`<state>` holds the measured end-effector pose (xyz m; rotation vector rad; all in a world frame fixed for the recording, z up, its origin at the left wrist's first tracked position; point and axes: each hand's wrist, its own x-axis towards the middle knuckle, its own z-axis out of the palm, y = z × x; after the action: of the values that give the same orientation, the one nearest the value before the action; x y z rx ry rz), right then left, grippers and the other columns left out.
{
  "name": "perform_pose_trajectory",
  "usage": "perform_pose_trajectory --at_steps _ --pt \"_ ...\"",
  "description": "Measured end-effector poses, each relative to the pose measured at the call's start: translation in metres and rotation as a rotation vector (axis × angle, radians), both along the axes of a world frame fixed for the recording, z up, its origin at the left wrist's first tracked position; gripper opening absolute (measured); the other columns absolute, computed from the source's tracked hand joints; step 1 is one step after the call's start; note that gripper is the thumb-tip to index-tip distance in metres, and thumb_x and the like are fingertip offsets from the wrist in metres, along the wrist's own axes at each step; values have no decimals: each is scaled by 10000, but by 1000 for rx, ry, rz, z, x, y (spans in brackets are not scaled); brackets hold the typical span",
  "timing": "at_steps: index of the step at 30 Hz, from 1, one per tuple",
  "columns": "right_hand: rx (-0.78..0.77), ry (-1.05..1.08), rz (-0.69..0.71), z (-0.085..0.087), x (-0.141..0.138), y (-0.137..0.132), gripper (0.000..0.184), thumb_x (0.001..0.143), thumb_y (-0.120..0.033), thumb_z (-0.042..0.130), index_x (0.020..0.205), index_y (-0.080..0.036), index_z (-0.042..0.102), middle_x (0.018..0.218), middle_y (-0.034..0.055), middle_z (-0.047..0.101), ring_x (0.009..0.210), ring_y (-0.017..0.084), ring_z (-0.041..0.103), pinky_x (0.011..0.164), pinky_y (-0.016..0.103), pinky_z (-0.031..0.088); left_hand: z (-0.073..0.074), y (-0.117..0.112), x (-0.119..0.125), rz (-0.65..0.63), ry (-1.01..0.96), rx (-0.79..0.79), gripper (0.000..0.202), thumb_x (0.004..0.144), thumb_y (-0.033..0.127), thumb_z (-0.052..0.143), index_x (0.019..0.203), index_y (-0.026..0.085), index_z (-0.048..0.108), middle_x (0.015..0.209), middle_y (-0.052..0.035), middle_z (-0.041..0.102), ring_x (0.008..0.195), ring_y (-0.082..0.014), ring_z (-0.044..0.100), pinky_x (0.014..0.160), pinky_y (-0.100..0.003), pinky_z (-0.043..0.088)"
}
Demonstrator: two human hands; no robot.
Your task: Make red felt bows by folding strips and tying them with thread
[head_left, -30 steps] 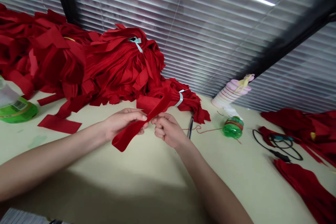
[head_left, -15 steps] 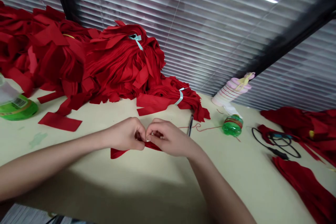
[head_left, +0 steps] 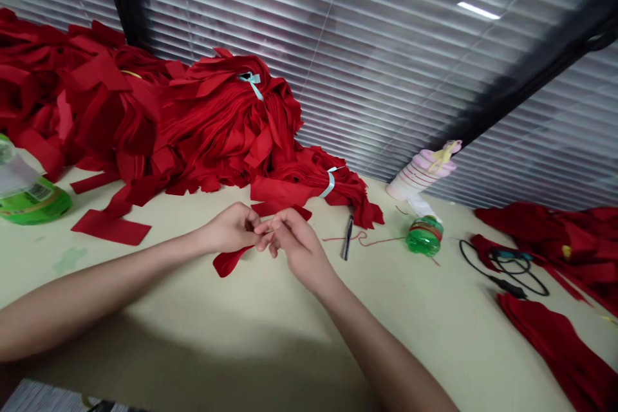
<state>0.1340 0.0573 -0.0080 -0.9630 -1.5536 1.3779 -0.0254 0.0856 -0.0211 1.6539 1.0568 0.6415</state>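
Note:
My left hand (head_left: 232,229) pinches a red fabric strip (head_left: 228,263) over the table, and one end of the strip droops below its fingers. Fingertip to fingertip with it, my right hand (head_left: 300,246) has its thumb and fingers closed together. What lies between the right fingertips is too small and covered to make out. A red fabric end (head_left: 303,212) shows just behind the right hand. To the right, a dark pen (head_left: 347,238) lies on the table beside a loose red thread (head_left: 381,242).
Red fabric piles (head_left: 226,122) line the back left against the blinds. A green-bottomed bottle (head_left: 36,203) stands far left. At right are a green plastic bottle piece (head_left: 425,236), a pink-white cylinder (head_left: 418,174), a black cable (head_left: 512,286) and more red strips (head_left: 555,341).
The right hand has turned more upright and drawn slightly left, its fingers now overlapping the left fingertips. Both hands are a little higher. The drooping strip end has moved up and right.

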Motion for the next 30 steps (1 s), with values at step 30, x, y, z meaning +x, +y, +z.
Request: perform_pose_trajectory --at_steps 30 --pt "-439 613 -80 -17 -5 15 195 641 -190 541 621 -199 347 547 -64 255 506 95 344 509 236 299 -3 5 7 163 -546 -533 117 649 247 611 666 140 565 621 -11 591 590 -108 552 631 -253 460"
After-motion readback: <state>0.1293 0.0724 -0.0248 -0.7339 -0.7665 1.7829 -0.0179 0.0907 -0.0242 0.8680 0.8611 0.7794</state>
